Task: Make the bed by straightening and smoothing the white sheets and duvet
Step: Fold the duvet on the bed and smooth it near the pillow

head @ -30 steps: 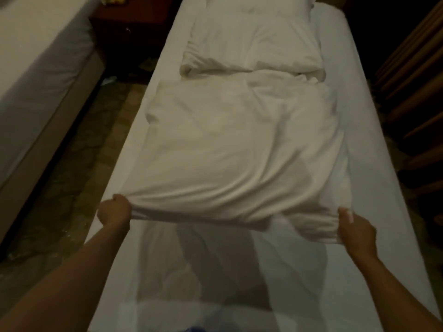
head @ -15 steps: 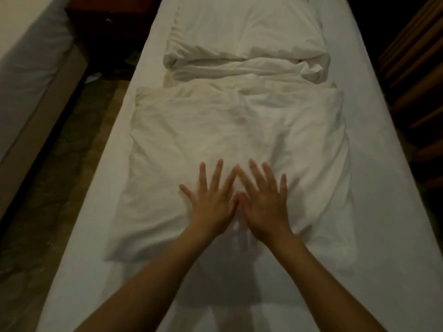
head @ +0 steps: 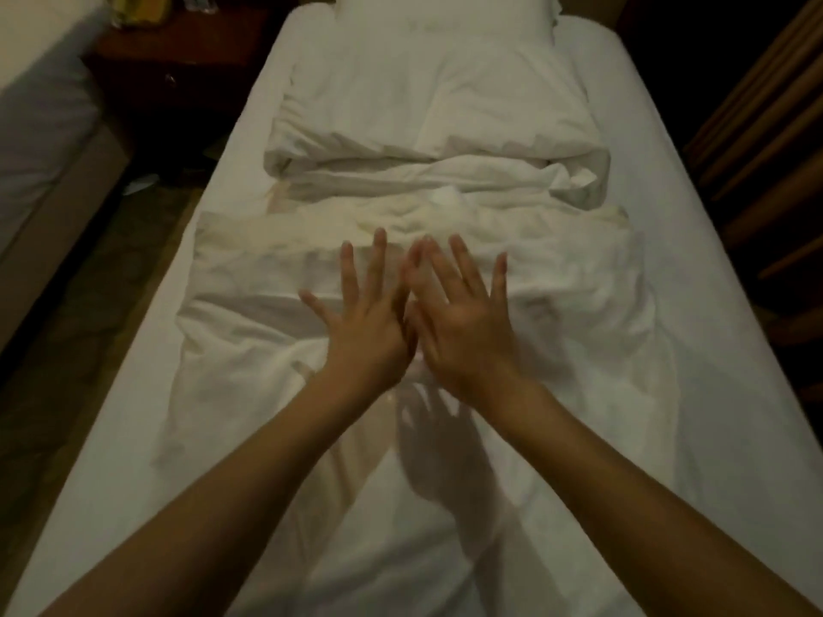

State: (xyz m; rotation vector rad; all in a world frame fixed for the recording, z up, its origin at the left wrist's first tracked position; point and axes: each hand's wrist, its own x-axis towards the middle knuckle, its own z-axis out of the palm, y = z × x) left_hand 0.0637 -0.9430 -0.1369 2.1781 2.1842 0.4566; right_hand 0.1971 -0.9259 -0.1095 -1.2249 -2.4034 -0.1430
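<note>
A narrow bed point(head: 694, 305) with a white fitted sheet point(head: 147, 438) runs from 6 o'clock to 12 o'clock. A crumpled white duvet point(head: 556, 313) lies along its middle, bunched into a thick folded ridge towards 12 o'clock, leaving bare sheet at 3 and 9 o'clock. A white pillow point(head: 445, 28) lies at the 12 o'clock end, touching the duvet.

The room is dim, under warm yellowish light. A dark wooden nightstand point(head: 178, 60) stands at the upper left, beside a second bed point(head: 40, 140) along the left edge. Patterned floor point(head: 84, 331) runs between. Wooden slats point(head: 766, 140) line the right side.
</note>
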